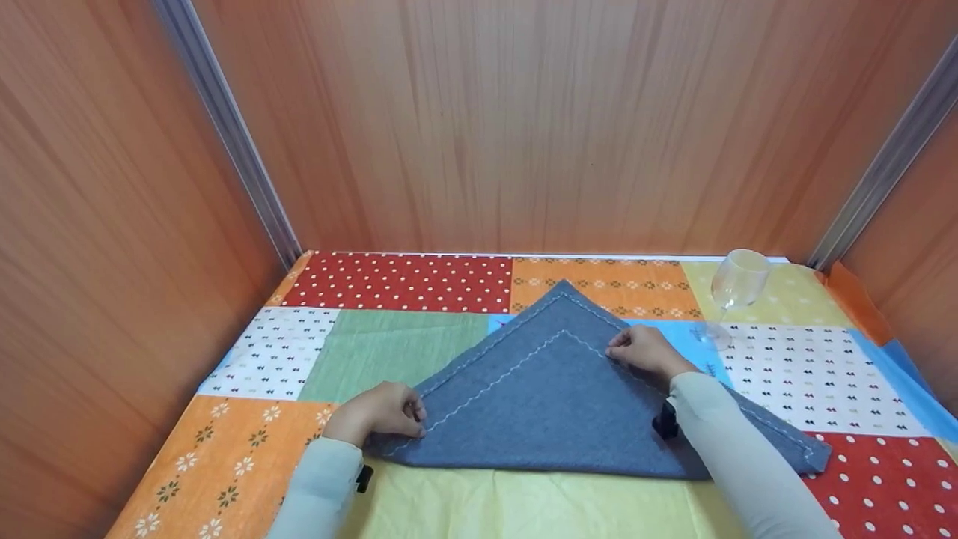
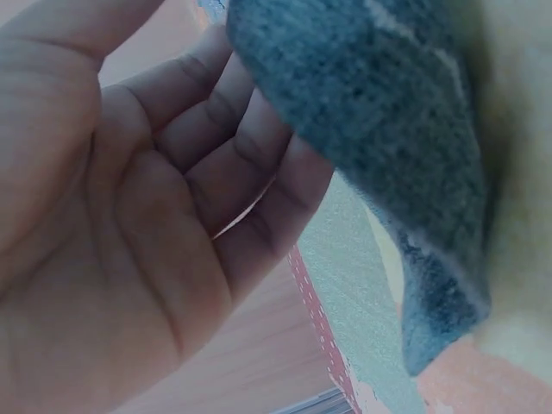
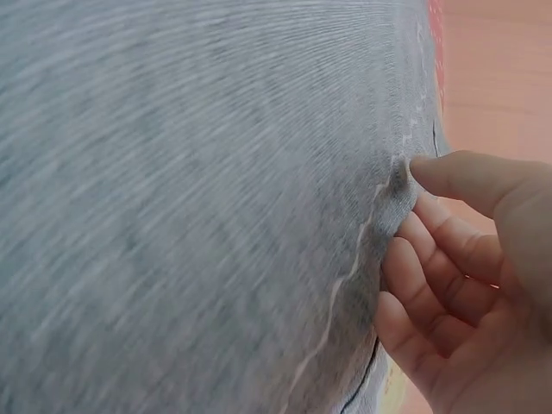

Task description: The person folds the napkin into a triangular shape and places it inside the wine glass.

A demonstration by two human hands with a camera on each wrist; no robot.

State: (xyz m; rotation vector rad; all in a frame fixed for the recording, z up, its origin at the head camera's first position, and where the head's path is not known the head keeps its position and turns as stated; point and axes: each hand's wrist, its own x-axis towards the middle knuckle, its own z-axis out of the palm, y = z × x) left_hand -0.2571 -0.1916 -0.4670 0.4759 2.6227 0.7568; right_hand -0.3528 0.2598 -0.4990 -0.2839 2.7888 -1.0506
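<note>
A grey cloth napkin with wavy light stitching along its borders lies folded into a triangle, its point toward the back panel and its long fold toward me. My left hand pinches the upper layer near the left corner. In the left wrist view the fingers lie behind the napkin's lifted edge, and the thumb tip is out of frame. Partway up the right slanting side, my right hand pinches the stitched edge. Thumb and fingertips meet on that napkin edge in the right wrist view.
An upright wine glass stands at the back right, beyond my right hand. A patchwork tablecloth covers the table. Wood-grain panels close off the back and both sides.
</note>
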